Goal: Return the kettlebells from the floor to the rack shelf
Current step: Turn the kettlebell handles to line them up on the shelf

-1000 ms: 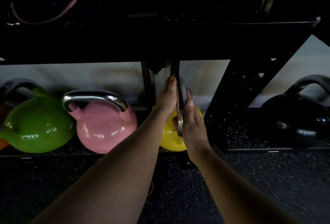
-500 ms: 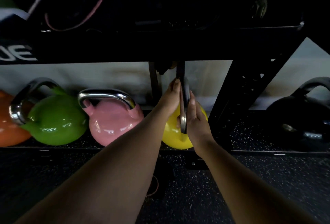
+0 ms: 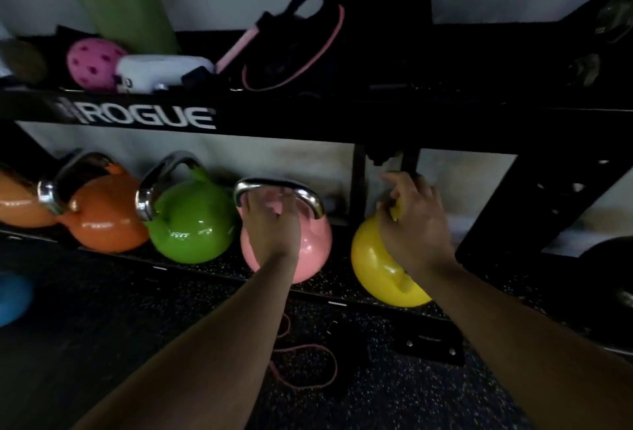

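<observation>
Yellow enamel shows under the right hand (image 3: 416, 224): the glossy yellow kettlebell (image 3: 380, 265) sits on the black rubber-topped bottom shelf (image 3: 342, 284) of the rack, near its front edge and just left of the black slanted rack upright (image 3: 513, 224). A moment ago both hands were pressed together on its steel handle. Now the left hand (image 3: 270, 220) has left it and curls loosely around the polished steel handle of the glossy pink kettlebell (image 3: 308, 248) next along the shelf. The right hand remains over the yellow one's handle, fingers bent; whether it truly grips cannot be told, since the hand hides the handle.

By my judgement the yellow bell is placed, and the hands are only steadying or straightening the row. The pink bell stands apart from the yellow, with a thin black post behind the gap. Left of it come a shiny green kettlebell (image 3: 191, 224) and a shiny orange kettlebell (image 3: 106, 220), all resting on the same shelf. A blurred blue rounded object (image 3: 13, 297) lies on the speckled floor at the left; possibly another bell awaiting return.
</observation>
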{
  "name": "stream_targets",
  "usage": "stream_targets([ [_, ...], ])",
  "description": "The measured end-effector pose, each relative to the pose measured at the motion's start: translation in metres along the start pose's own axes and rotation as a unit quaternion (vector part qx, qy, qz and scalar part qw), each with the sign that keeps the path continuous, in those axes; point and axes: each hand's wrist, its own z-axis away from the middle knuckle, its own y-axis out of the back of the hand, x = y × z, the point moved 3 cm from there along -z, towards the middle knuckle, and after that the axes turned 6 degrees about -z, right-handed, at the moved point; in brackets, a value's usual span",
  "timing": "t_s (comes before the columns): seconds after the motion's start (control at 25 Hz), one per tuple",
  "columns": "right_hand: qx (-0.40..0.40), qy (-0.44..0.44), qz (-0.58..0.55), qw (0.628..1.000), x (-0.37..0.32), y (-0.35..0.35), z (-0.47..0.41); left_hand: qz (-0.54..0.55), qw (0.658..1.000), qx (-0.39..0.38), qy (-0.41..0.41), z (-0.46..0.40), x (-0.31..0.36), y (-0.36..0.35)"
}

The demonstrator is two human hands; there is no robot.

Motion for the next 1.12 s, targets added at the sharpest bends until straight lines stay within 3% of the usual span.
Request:
stream_targets([
  [0.16,-0.065,-0.039,-0.091,0.993,-0.026,-0.066,0.007,-0.026,0.997,0.023,0.071,-0.036,-0.031,0.016],
  [0.28,-0.112,-0.073,-0.048,0.990,-0.046,-0.112,0.007,-0.027,0.992,-0.015,0.119,-0.052,-0.044,0.016],
  [0.52,-0.098,-0.126,0.043,0.986,-0.065,-0.159,-0.028,0.021,0.977,-0.109,0.180,-0.068,-0.047,-0.005],
  [0.76,-0.097,-0.151,-0.007,0.984,-0.058,-0.164,-0.032,0.028,0.986,-0.127,0.103,-0.076,-0.057,-0.005],
  [0.92,-0.075,-0.162,-0.013,0.984,-0.059,-0.169,-0.016,0.089,0.968,-0.230,0.048,-0.097,-0.070,-0.018],
  [1.12,-0.044,-0.229,-0.181,0.955,-0.064,-0.169,-0.003,0.023,0.947,-0.318,0.036,-0.106,-0.066,-0.038],
])
